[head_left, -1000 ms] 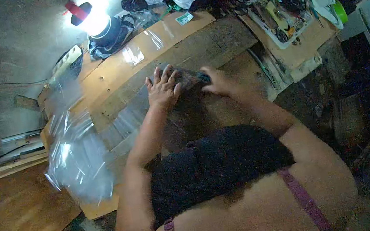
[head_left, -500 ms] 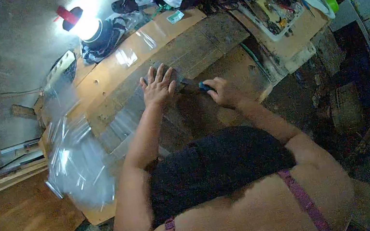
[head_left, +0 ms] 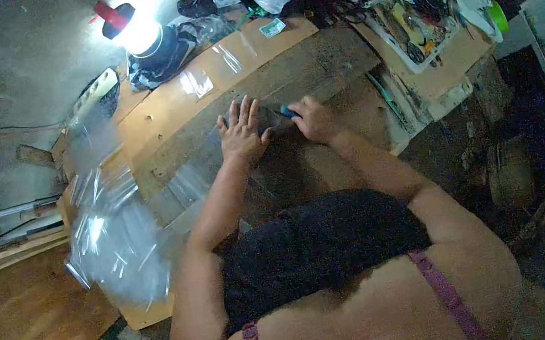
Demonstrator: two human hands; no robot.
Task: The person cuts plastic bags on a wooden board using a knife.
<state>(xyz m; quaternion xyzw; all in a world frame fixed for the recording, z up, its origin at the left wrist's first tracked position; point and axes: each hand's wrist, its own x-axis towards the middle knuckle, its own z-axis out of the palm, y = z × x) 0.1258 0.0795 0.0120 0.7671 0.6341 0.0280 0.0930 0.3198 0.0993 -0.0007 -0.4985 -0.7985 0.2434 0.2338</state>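
My left hand (head_left: 244, 131) lies flat with its fingers spread on a worn wooden board (head_left: 299, 68), pressing near a thin clear sheet whose edges are hard to make out. Close to its right, my right hand (head_left: 312, 120) is wrapped round a blue-handled tool (head_left: 288, 111); the tool's far end points toward my left hand and is too blurred to tell. Clear plastic strips (head_left: 185, 184) lie on the board left of my left forearm.
A large pile of clear plastic pieces (head_left: 116, 246) covers the table's left side. A bright lamp (head_left: 146, 40) stands at the back. At the back right sits a white tray (head_left: 418, 63) of tools. Small clear pieces (head_left: 196, 85) lie behind my left hand.
My right hand has moved left with the blue-handled tool, closer to my left hand. The whole view has shifted slightly. My left hand stays flat on the board.
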